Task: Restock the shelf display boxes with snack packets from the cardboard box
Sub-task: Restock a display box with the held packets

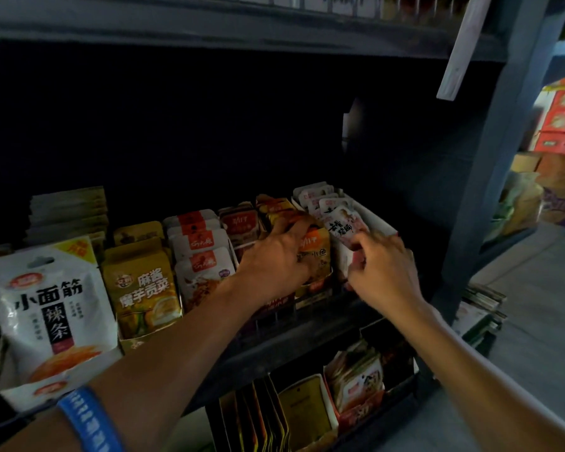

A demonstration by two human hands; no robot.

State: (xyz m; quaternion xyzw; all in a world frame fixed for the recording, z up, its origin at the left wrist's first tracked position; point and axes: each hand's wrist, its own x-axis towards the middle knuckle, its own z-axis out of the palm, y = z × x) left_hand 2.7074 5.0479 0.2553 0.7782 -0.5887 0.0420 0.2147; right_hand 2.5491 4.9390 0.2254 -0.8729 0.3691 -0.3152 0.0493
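Two hands work among packed shelf boxes.
Left hand (274, 259) grips orange packets (313, 256); right hand (384, 272) pinches a white packet (348, 228) beside the white box's edge (377, 220).

Head camera looks forward and down, close on the shelf (307, 324).

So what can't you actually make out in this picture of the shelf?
- Cardboard box: not in the head view at all.
- Left hand: its fingers reach among the orange packets, so the grip is hidden.
- Shelf back: too dark to see anything.
- Right hand: it covers the lower part of the white packet it pinches.
- Lower shelf packets: blurred, print unreadable.
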